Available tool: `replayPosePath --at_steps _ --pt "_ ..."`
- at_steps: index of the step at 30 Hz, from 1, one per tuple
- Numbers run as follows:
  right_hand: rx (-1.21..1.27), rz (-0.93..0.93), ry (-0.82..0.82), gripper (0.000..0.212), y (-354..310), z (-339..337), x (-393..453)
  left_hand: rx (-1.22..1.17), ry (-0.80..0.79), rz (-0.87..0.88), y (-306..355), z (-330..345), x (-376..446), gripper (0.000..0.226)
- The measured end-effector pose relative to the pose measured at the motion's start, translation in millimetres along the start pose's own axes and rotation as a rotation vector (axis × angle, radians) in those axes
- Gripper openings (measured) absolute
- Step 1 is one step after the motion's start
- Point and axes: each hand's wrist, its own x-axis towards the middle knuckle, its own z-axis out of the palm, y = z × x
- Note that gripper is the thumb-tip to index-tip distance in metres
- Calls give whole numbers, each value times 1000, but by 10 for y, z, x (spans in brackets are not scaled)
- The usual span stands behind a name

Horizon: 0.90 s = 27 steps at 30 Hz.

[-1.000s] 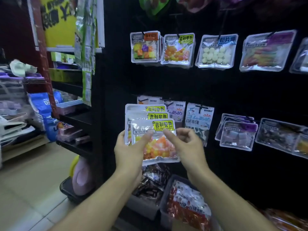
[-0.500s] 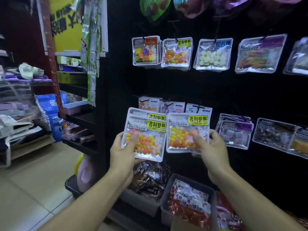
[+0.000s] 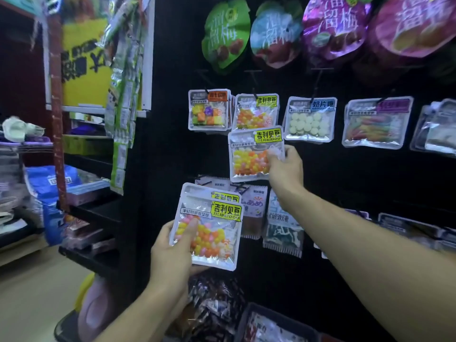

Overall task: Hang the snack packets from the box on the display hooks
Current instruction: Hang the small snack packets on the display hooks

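Head view, black display wall [image 3: 345, 174] of hanging sweets in a shop, shelves at left, right hand [image 3: 286, 166] pinching one clear packet [image 3: 249, 154] of orange and yellow beans just below its hung twin [image 3: 256, 112], left hand [image 3: 172, 248] gripping two more packets [image 3: 214, 228] lower down, hook [image 3: 254, 81] faint against black, bins at bottom cut off.

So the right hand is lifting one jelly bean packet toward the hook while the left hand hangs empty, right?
Not quite. The left hand isn't empty: in the head view it grips a small stack of jelly bean packets. The right hand does lift one packet toward the hook.
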Motion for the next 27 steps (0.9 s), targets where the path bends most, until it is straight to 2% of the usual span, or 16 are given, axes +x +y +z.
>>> replayPosePath --at_steps 3,7,19,23,27 --pt "21 -13 30 17 -165 218 332 -9 -29 15 83 122 96 15" --pt "115 -13 61 38 -431 484 735 -34 -82 33 189 260 203 16" --pt "153 48 156 46 -504 688 1225 -90 -105 -25 123 177 231 16" --pt "39 65 204 35 -485 687 1279 -96 -79 -56 45 112 226 16" --pt "-162 80 262 36 -444 585 1407 -86 -68 -65 6 50 247 16"
